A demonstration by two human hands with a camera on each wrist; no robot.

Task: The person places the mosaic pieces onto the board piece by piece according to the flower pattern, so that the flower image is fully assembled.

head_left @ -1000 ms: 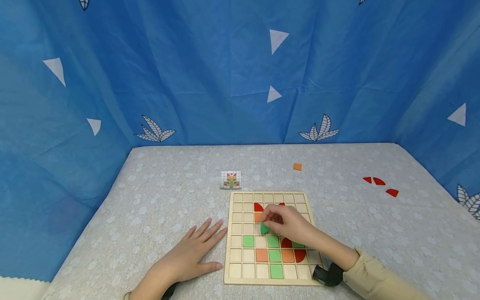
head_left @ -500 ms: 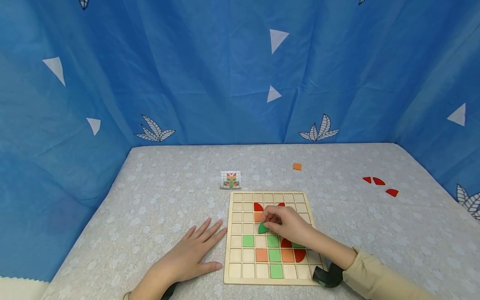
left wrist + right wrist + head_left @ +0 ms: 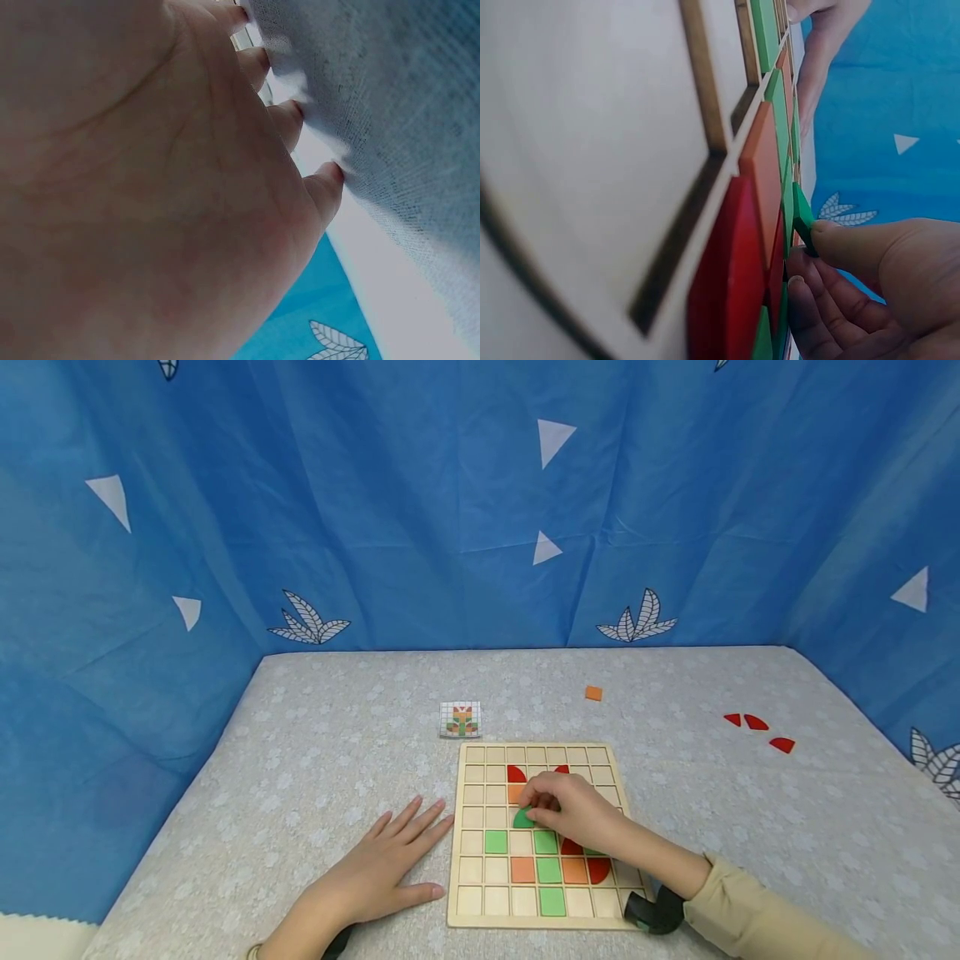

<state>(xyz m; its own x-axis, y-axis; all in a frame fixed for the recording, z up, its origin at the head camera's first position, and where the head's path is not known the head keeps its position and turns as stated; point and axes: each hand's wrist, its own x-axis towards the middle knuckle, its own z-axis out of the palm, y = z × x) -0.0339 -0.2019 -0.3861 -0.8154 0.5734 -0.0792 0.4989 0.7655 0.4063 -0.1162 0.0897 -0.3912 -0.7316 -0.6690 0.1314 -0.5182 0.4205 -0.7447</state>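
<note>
My right hand [image 3: 576, 811] is over the upper middle of a wooden grid board [image 3: 472, 920]. Its thumb and fingers pinch a green quarter-circle tile [image 3: 522, 819], held low over a cell; the right wrist view shows the green tile [image 3: 802, 214] tilted at the thumb tip. Green squares [image 3: 552, 902], orange squares [image 3: 522, 869] and red quarter circles [image 3: 599, 870] sit in the board's cells, some partly hidden by the hand. My left hand [image 3: 375, 868] rests flat on the cloth beside the board's left edge, fingers spread; in the left wrist view its palm [image 3: 165, 180] fills most of the picture.
A small pattern card [image 3: 461, 719] lies just behind the board. An orange square [image 3: 593, 693] is farther back, and several red pieces, among them a quarter circle [image 3: 782, 745], lie at the right. A blue curtain [image 3: 420, 510] surrounds the table.
The green tile has turned in my right fingers, from upright to lying flatter, and shifted slightly left. My left hand has stayed still.
</note>
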